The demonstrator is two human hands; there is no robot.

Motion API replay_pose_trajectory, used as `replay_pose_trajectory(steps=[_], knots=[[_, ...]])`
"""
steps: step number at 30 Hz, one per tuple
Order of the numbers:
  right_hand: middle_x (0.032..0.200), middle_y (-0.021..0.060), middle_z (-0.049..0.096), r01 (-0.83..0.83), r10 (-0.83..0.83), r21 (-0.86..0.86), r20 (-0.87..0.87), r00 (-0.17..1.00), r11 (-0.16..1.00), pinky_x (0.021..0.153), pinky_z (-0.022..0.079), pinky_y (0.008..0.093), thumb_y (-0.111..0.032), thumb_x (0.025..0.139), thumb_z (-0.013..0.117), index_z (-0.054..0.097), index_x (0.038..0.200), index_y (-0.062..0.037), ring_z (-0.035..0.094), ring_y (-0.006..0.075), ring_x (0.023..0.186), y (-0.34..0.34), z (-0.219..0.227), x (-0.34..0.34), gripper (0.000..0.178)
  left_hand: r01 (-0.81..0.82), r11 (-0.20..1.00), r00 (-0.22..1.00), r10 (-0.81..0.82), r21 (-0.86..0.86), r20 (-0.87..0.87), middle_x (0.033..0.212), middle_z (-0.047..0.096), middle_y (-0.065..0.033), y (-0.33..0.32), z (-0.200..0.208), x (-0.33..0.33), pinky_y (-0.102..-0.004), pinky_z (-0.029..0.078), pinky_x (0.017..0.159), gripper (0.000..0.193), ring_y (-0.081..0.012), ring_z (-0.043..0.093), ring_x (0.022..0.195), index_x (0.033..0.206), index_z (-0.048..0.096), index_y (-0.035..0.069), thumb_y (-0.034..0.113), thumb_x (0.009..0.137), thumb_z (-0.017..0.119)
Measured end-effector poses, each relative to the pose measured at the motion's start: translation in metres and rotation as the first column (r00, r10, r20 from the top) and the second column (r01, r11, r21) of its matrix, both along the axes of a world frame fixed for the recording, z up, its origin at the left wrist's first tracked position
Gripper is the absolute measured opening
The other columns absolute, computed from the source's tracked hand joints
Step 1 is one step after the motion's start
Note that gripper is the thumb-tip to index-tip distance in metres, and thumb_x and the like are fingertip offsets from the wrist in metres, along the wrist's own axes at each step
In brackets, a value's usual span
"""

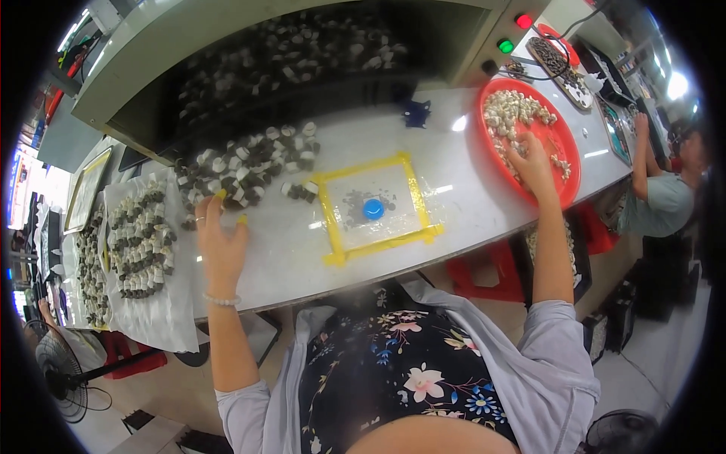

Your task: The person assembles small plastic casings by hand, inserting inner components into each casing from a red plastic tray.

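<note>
My left hand (222,238) rests at the near edge of a loose pile of small black-and-white pieces (242,170). Its thumb and forefinger are apart, with yellow coverings on the tips, and nothing shows between them. On the right, my right hand (533,163) reaches into a round red tray (569,145) that holds small white pieces (508,113). Its fingers are bent together among those pieces; what they pinch, if anything, is hidden. Between the hands, a blue round cap (373,209) sits inside a yellow tape frame (333,227) stuck to the white table (283,265).
Rows of similar pieces lie on a plastic sheet (162,310) at the left. A grey machine housing (287,19) with lit red and green buttons overhangs the table's back. A dark blue scrap (416,113) lies below it. Another person (656,197) sits at the far right.
</note>
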State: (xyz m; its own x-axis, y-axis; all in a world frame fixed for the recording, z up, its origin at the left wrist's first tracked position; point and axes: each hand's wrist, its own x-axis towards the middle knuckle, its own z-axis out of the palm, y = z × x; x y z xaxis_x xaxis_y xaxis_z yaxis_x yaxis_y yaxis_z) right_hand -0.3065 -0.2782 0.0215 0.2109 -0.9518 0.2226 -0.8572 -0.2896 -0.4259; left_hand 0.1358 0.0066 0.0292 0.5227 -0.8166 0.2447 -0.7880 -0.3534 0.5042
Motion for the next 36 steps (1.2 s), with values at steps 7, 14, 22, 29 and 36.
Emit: replay_pose_trajectory(steps=[7, 14, 22, 29, 36], knots=[[0.090, 0.0114, 0.057, 0.042, -0.040, -0.010, 0.177, 0.983, 0.999, 0.065, 0.045, 0.0291, -0.021, 0.076, 0.067, 0.053, 0.099, -0.0013, 0.057, 0.0173, 0.077, 0.003, 0.011, 0.007, 0.033, -0.035, 0.999, 0.987, 0.032, 0.013, 0.160, 0.132, 0.038, -0.0182, -0.004, -0.008, 0.011, -0.0429, 0.032, 0.099, 0.051, -0.0376, 0.033, 0.121, 0.120, 0.045, 0.000, 0.011, 0.073, 0.058], [0.088, 0.0051, 0.056, -0.104, 0.131, -0.093, 0.370, 0.920, 0.990, 0.063, 0.047, 0.0254, -0.008, 0.073, 0.069, 0.054, 0.098, -0.0048, 0.056, 0.0121, 0.073, 0.052, 0.030, 0.060, 0.030, 0.096, 0.995, 0.991, -0.098, 0.033, 0.086, 0.130, 0.041, -0.0169, -0.005, -0.012, -0.010, -0.0452, 0.031, 0.099, 0.046, -0.0396, 0.034, 0.120, 0.118, 0.048, 0.000, 0.011, 0.075, 0.058], [0.094, 0.0064, 0.051, -0.475, 0.443, 0.217, 0.182, 0.878, 0.853, 0.064, 0.045, 0.0258, -0.007, 0.071, 0.068, 0.056, 0.100, -0.0039, 0.052, 0.0139, 0.068, 0.084, 0.020, 0.099, 0.031, 0.218, 0.966, 0.963, -0.190, -0.137, 0.193, 0.125, 0.046, -0.0166, -0.019, 0.008, -0.064, -0.0425, 0.033, 0.097, 0.039, -0.0361, 0.040, 0.115, 0.109, 0.053, 0.001, 0.008, 0.071, 0.060], [0.108, 0.0103, 0.051, -0.450, 0.430, 0.225, 0.135, 0.893, 0.864, 0.072, 0.047, 0.0288, -0.014, 0.074, 0.068, 0.051, 0.122, -0.0098, 0.056, 0.0183, 0.080, 0.092, 0.032, 0.103, 0.051, 0.423, 0.906, 0.875, -0.416, 0.027, 0.247, 0.106, 0.053, -0.0125, -0.055, 0.005, -0.079, -0.0393, 0.040, 0.083, 0.028, -0.0310, 0.048, 0.097, 0.095, 0.058, 0.001, 0.003, 0.066, 0.059], [0.120, 0.0184, 0.046, -0.213, 0.256, -0.171, 0.296, 0.920, 0.962, 0.085, 0.045, 0.0313, -0.019, 0.075, 0.068, 0.030, 0.131, 0.0057, 0.050, 0.0241, 0.108, 0.043, -0.006, 0.107, 0.072, 0.424, 0.905, 0.872, -0.419, 0.037, 0.252, 0.099, 0.053, -0.0106, -0.053, 0.000, -0.074, -0.0385, 0.040, 0.076, 0.020, -0.0290, 0.048, 0.090, 0.086, 0.059, 0.001, 0.002, 0.066, 0.057]])
